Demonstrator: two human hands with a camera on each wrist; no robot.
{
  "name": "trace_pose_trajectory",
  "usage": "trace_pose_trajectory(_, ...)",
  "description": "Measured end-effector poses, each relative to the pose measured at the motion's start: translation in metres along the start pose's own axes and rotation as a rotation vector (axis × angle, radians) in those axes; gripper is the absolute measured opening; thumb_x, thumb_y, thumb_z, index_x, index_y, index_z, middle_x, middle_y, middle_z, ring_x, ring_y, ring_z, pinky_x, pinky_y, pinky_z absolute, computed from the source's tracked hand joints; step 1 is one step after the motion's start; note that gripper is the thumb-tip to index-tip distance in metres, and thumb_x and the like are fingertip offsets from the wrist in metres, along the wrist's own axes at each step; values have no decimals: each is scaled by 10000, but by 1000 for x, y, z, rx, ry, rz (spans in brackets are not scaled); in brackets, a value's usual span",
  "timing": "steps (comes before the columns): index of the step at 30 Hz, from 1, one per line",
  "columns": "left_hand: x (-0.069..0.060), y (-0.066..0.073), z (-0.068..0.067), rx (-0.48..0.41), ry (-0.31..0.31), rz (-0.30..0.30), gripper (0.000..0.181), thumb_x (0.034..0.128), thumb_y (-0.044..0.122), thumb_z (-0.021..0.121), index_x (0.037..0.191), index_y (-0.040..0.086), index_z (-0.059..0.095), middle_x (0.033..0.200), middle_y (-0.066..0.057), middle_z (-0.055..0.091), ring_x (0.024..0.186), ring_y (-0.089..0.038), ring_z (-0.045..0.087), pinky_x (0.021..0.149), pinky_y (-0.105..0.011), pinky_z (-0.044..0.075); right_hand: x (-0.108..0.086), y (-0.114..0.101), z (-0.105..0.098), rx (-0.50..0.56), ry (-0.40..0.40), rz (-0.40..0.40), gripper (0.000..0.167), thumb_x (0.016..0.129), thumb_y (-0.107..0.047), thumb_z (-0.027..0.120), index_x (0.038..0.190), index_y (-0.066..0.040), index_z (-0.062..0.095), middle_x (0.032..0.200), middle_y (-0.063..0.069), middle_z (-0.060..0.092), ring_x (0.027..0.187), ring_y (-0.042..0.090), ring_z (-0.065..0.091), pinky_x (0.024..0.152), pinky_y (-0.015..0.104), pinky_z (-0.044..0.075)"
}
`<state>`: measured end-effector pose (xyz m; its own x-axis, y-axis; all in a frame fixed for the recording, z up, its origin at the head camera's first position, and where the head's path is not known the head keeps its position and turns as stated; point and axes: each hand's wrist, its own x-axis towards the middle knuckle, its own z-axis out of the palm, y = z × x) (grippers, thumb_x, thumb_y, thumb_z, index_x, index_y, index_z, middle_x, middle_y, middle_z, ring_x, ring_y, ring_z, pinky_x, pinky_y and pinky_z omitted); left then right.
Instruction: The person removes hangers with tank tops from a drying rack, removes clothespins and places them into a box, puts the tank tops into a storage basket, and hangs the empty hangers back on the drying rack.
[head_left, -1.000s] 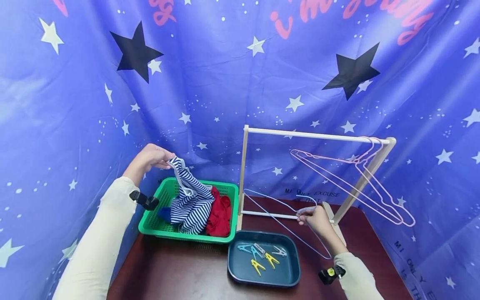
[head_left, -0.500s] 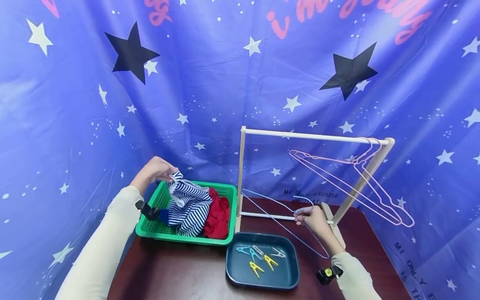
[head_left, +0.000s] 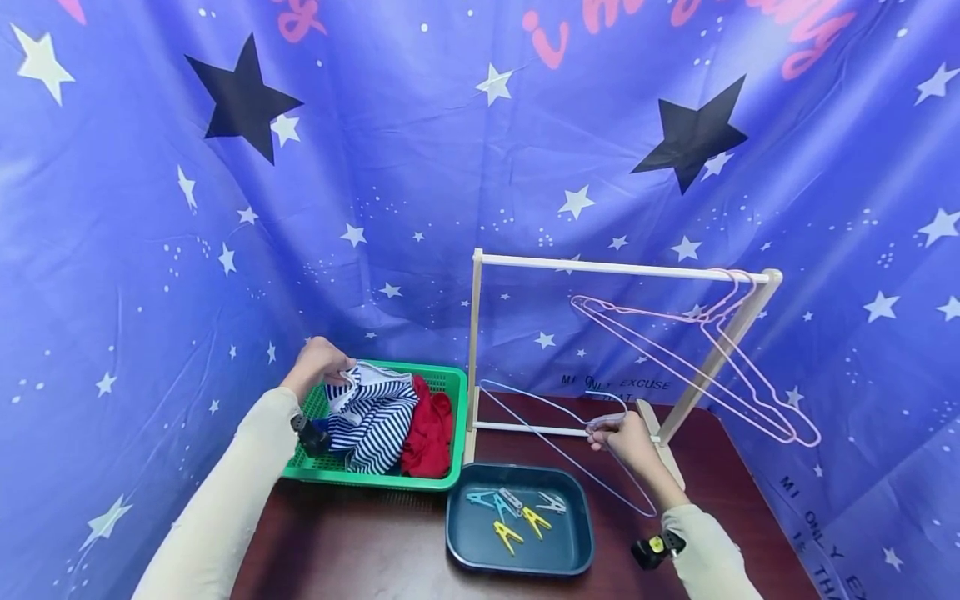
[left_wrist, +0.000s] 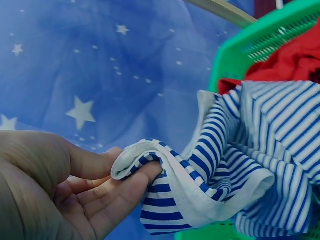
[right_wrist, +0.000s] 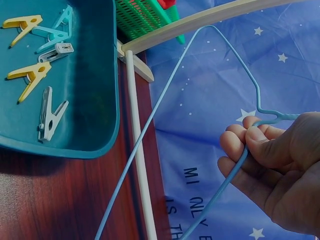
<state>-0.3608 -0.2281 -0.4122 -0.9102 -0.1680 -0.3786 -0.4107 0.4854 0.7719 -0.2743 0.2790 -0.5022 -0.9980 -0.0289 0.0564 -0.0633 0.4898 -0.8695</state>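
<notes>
My left hand (head_left: 322,360) pinches the white-trimmed edge of a blue-and-white striped garment (head_left: 382,417), most of which lies in the green basket (head_left: 459,433). In the left wrist view, thumb and fingers (left_wrist: 95,165) grip a folded part of that white edge. A red cloth (head_left: 429,433) lies beside the stripes, and some blue cloth shows beneath them. My right hand (head_left: 626,437) holds a light blue hanger (head_left: 543,437) near its neck. The right wrist view shows thumb and fingertips pinching the blue wire (right_wrist: 240,160) just below the hook's base.
A wooden rack (head_left: 475,333) stands behind, with two pink hangers (head_left: 675,375) on the right end of its top bar (head_left: 600,267). In front sits a dark blue tray (head_left: 517,560) with several clothespins (head_left: 506,533). A starry curtain (head_left: 420,167) encloses the dark red table (head_left: 360,542).
My left hand has lowered toward the basket with the striped garment's edge, so the cloth now droops more loosely. My right hand and the blue hanger have hardly moved.
</notes>
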Motion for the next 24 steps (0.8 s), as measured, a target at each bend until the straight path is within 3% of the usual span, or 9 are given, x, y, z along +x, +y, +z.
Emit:
trace_pose_trajectory(9,13,-26,12,26,13,-42,152,934,-18,654,1017,-85,547,836,-117,547,531,-120,640,691,-312,634,2,0,2,-15,1,-6,156,853,201,634,997,241,678,871,307,727,638,83,694,640,262,620)
trace_pose_trajectory(18,23,-35,22,56,53,-95,314,943,8,661,1204,-139,569,813,-130,600,523,-148,659,675,-324,634,3,-5,1,-3,2,21,130,859,181,646,974,226,686,865,290,727,656,103,696,636,247,616)
trace_pose_trajectory(24,26,-43,29,67,54,-131,121,937,-5,662,1013,-87,616,630,-75,627,479,-129,645,663,-302,629,3,-4,1,-1,-1,5,129,860,191,640,975,226,686,890,327,718,661,133,706,642,263,621)
